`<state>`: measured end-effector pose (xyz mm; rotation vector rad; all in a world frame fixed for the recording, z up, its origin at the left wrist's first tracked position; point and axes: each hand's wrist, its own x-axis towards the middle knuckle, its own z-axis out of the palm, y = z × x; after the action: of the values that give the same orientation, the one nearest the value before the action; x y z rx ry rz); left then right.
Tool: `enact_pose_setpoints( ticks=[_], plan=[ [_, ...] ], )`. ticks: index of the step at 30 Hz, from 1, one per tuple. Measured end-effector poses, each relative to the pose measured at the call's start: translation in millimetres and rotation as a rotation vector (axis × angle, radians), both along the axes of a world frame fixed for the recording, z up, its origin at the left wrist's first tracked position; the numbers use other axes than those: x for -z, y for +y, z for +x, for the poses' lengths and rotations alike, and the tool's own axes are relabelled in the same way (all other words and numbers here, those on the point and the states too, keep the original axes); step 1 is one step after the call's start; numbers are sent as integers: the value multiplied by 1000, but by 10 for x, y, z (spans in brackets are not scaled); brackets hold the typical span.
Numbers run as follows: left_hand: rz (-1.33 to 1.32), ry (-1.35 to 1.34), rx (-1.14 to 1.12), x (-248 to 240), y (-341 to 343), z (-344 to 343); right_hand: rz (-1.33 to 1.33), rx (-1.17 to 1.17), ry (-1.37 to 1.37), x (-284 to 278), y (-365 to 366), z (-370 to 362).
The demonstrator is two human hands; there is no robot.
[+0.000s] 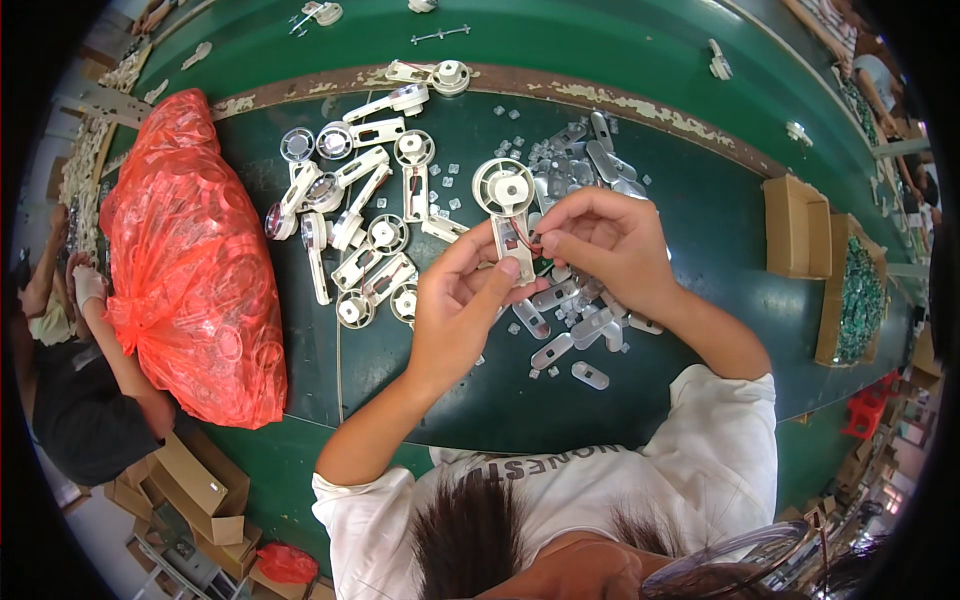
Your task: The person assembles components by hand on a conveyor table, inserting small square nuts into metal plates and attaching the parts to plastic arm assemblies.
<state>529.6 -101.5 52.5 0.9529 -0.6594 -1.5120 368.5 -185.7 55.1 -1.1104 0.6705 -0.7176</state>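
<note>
Between my hands is a white plastic handheld fan housing with a round caged head and a long open handle, its head pointing away from me. My left hand is closed round the handle's lower left side, thumb on top. Thin red and dark wires come out of the handle. My right hand pinches at these wires, thumb and forefinger together. Beneath and beside my right hand lies a loose pile of grey oval covers and small clear square pieces. More white fan housings lie in a heap left of my hands.
A big red plastic bag stands on the table's left. At right are a cardboard box and another box of green circuit boards. A green conveyor belt carrying parts runs beyond a worn ledge. A co-worker's arm shows at far left.
</note>
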Motion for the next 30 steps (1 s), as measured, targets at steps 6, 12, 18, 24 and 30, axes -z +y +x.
enact_pose_setpoints(
  ticks=[6, 12, 18, 24, 30],
  plan=[
    [-20, -62, 32, 93, 19, -42, -990, 35, 314, -37, 32, 31],
    [-5, -72, 40, 107, 29, -47, -805, 41, 339, -26, 33, 49],
    [-15, -70, 24, 102, 18, -65, -809, 55, 393, -10, 46, 64],
    [-39, -78, 42, 124, 21, -54, -875, 86, 377, 15, 66, 86],
    [-49, -29, 29, 117, 26, -69, -846, 46, 370, -44, 30, 59]
  ],
)
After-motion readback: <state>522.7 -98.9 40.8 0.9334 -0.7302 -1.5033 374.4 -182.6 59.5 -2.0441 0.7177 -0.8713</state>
